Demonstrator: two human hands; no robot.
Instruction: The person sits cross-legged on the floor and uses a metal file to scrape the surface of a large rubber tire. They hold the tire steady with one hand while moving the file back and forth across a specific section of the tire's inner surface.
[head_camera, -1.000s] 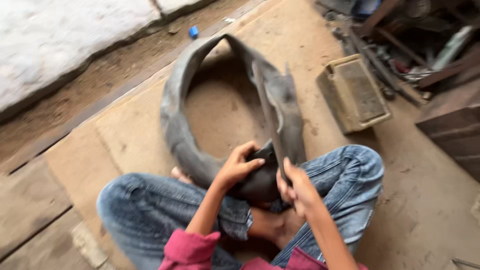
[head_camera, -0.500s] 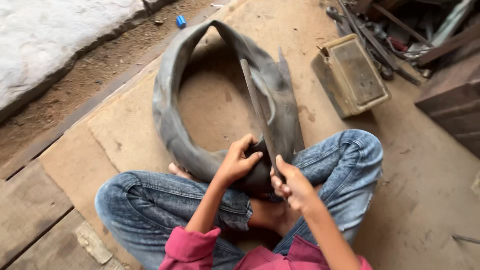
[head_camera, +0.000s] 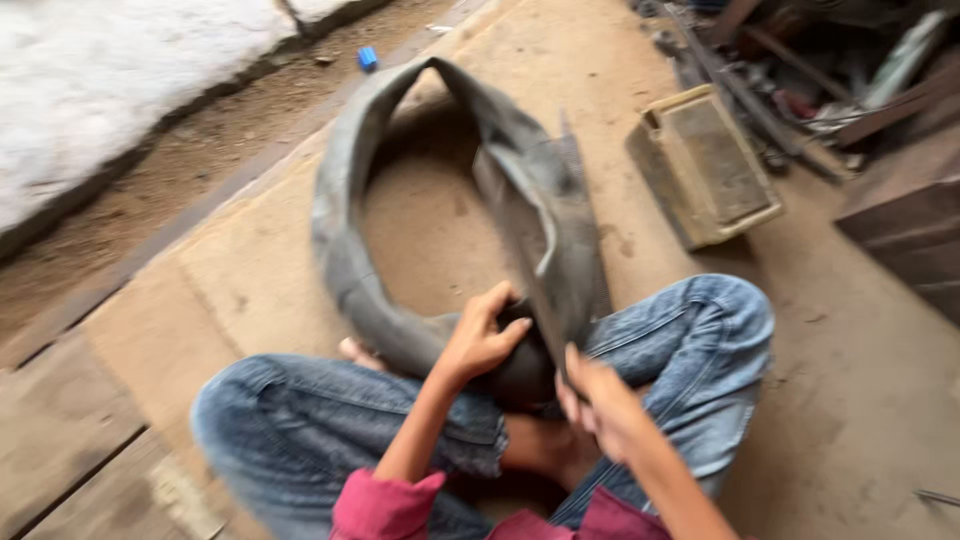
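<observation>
Lying between both knees, the rubber inner tube (head_camera: 345, 250) meets the left hand (head_camera: 480, 340)'s grip.

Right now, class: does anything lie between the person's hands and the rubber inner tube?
Nothing visible does. The left hand already grips the rubber inner tube at its near bend, and the right hand holds the cut flap beside it.

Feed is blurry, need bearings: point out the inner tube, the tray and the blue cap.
inner tube (head_camera: 335, 240), head view, left side of its loop
tray (head_camera: 715, 165), head view, its flat middle
blue cap (head_camera: 367, 58), head view, its centre
</observation>
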